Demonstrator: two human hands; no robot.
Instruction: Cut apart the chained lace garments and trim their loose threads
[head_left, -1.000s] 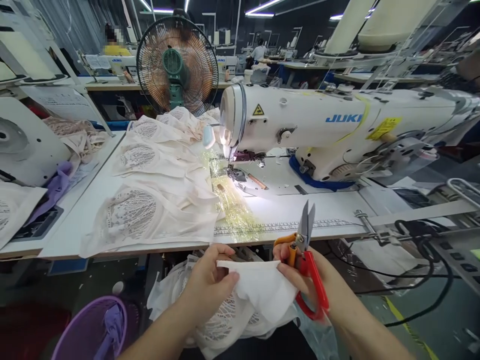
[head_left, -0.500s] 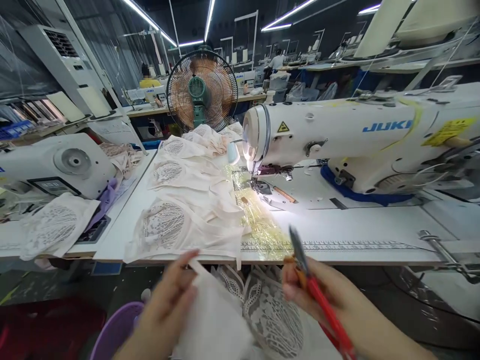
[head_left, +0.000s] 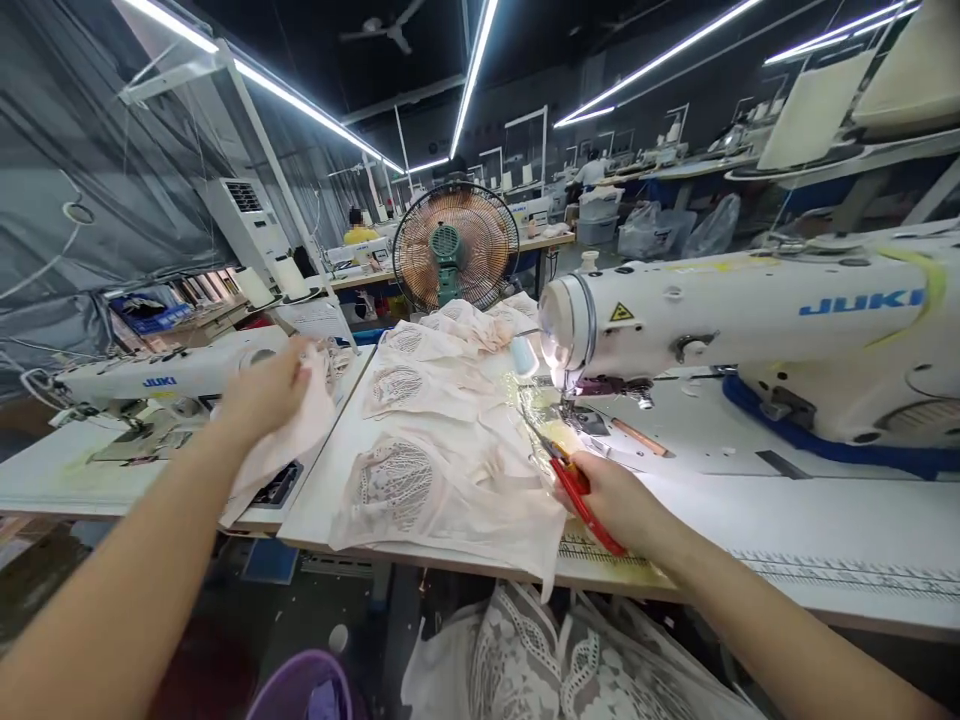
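Note:
My left hand (head_left: 266, 395) is stretched out over the table on the left, fingers closed on a pale bra piece (head_left: 289, 435) that hangs down over the table's front part. In my right hand (head_left: 611, 495) is a pair of red-handled scissors (head_left: 577, 495), blades pointing away over the table's front part. Beside the blades lies a row of off-white lace bras (head_left: 457, 490), overlapping one another on the tabletop. Another white lace bra (head_left: 517, 655) rests low in front of me, below the table edge.
A JUKI sewing machine (head_left: 750, 310) stands on the right, its lamp lit, with an orange-handled tool (head_left: 637, 437) on its bed. A second sewing machine (head_left: 187, 375) is at left. Behind the bras stands a large fan (head_left: 454, 245). A purple bin (head_left: 300, 690) is below.
My left hand has moved from the bra in front of me to the left table and grips fabric there. My right hand has carried the scissors forward onto the table. The view has tilted up and turned left.

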